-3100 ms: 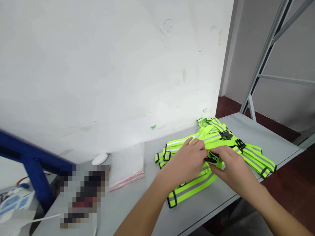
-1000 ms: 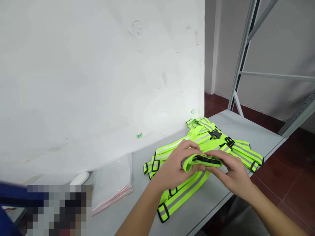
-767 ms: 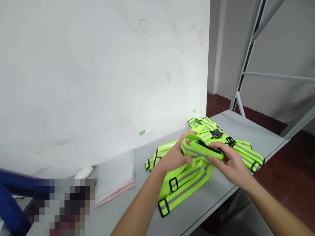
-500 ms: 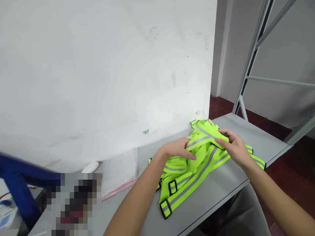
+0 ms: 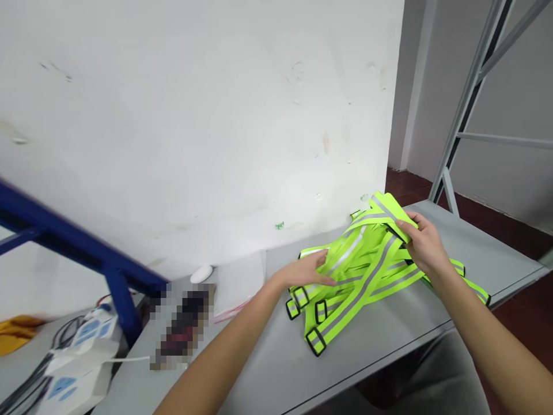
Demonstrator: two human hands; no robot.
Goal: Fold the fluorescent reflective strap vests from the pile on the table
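Observation:
A loose heap of neon-yellow reflective straps [image 5: 371,271], with grey stripes and black buckles, lies on the grey table. My right hand [image 5: 425,242] pinches one folded reflective strap between thumb and fingers and lifts it at the heap's upper right side. At the left side of the heap is my left hand [image 5: 305,271]. Its thumb and fingers are apart, the thumb stretched along the straps, with strap bands between them. The far fingertips are partly hidden. Several black buckles [image 5: 315,341] show at the near left ends of the straps.
Clear plastic bags [image 5: 239,279] lie left of the heap, with a white rounded object [image 5: 201,274] and a pixelated item beside them. White power strips [image 5: 82,351] and cables sit far left, near a blue metal frame [image 5: 121,300]. A white wall [image 5: 216,127] stands behind.
The view has swung left, showing the power strips. My right hand has raised and spread the strap. My left hand has moved away from it, toward the heap's lower left.

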